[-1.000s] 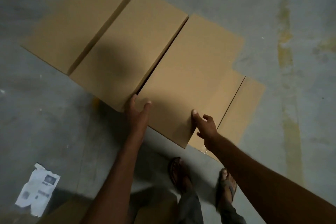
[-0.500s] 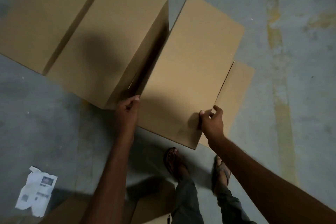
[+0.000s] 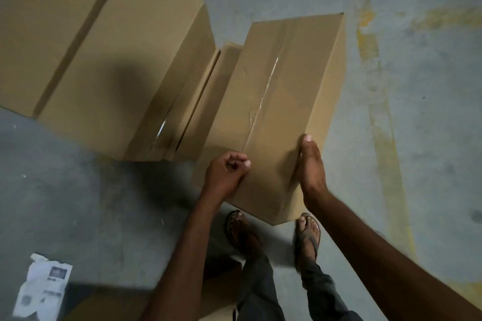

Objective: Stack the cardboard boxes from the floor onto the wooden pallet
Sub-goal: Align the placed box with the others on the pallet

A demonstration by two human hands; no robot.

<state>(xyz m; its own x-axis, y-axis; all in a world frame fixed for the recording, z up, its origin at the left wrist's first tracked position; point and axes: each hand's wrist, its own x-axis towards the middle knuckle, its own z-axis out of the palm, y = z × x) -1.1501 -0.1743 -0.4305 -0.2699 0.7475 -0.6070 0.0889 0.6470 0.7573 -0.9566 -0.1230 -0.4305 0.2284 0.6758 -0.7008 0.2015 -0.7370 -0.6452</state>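
Observation:
I hold a taped cardboard box (image 3: 284, 101) tilted above the floor, just in front of my feet. My left hand (image 3: 227, 172) grips its near left edge with curled fingers. Against the near right side of the box my right hand (image 3: 310, 164) presses flat, thumb up on the top edge; its fingers are hidden behind the box. Two more cardboard boxes (image 3: 130, 65) (image 3: 47, 21) stand side by side on the floor to the left. A lower box (image 3: 208, 101) shows in the gap under the lifted one. No wooden pallet is in view.
The floor is grey concrete (image 3: 78, 203) with a worn yellow line (image 3: 383, 117) on the right. A crumpled printed paper (image 3: 43, 292) lies at the lower left. More cardboard (image 3: 109, 305) shows at the bottom edge. My sandalled feet (image 3: 307, 234) stand just below the held box.
The box has come up and swung right, away from its neighbour, showing its taped face. My left hand went from its left side to the near edge; my right hand flattened on the right side.

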